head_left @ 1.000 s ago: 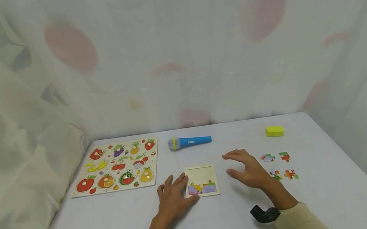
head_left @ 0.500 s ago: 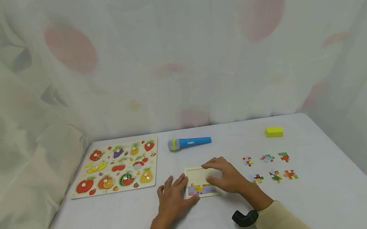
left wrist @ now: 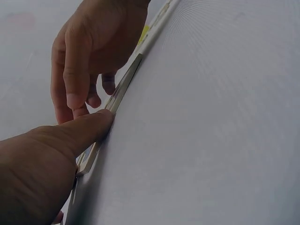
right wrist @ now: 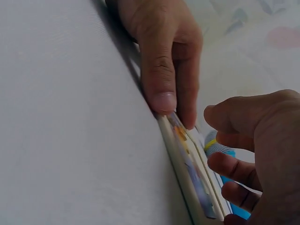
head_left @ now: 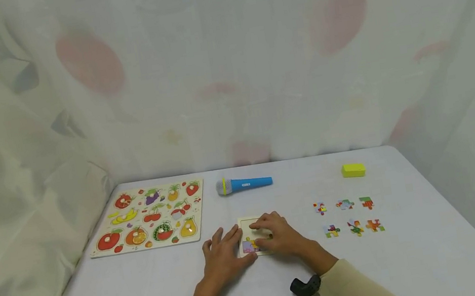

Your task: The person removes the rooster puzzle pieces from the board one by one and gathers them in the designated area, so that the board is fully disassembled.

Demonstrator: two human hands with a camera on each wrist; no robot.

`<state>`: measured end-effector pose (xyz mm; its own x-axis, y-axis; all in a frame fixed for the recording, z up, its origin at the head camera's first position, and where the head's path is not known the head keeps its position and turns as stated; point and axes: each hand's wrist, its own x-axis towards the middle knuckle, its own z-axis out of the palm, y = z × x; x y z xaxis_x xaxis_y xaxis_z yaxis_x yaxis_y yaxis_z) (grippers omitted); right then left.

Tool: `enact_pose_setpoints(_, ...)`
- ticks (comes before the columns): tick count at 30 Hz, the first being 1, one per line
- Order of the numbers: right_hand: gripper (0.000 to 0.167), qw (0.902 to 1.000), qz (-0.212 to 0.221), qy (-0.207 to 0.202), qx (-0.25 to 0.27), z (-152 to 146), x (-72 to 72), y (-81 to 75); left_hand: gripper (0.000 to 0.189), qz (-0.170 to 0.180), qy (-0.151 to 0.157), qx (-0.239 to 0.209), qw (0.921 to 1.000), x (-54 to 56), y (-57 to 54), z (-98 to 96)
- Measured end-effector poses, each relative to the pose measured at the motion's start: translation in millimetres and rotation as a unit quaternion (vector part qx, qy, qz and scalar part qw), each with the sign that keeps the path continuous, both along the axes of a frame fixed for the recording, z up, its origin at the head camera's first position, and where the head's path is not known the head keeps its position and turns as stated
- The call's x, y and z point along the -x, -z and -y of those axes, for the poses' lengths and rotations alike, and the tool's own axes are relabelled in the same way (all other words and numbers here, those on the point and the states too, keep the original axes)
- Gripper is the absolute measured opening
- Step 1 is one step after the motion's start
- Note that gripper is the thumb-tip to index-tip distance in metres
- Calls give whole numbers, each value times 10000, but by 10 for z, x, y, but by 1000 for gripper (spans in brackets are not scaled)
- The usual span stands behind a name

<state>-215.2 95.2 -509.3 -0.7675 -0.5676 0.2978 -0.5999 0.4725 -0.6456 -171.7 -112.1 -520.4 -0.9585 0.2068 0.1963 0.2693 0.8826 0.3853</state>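
A small square wooden puzzle tray (head_left: 248, 222) lies at the front middle of the table, a row of colourful pieces fitted along its near side. My left hand (head_left: 223, 257) rests at its left side with fingers spread, its thumb (left wrist: 96, 123) touching the near rim. Over the tray's right part is my right hand (head_left: 278, 236), fingers loosely bent and thumb apart from them. In the right wrist view the fitted pieces (right wrist: 191, 166) show below that hand, and nothing appears between its fingers. Part of the tray is hidden under it in the head view.
Several loose jigsaw pieces (head_left: 355, 227) lie in two rows to the right. Behind the tray is a blue toy microphone (head_left: 249, 183). A fruit puzzle board (head_left: 169, 214) lies at the left, and a yellow block (head_left: 353, 170) at the back right.
My right hand has moved left from beside the loose pieces to over the tray, uncovering two more loose pieces. The left hand has stayed at the tray's side.
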Motion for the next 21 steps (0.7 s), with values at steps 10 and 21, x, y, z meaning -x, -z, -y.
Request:
enact_pose_setpoints(10,39,9942,-504,252,-921,112,-45,27,75,-46,41,-54,10000,5,3,2)
enact_pose_setpoints(21,28,9902,-479,334,-1271,187,-75,-35,75,37,-11,69,10000,8,-8,-1)
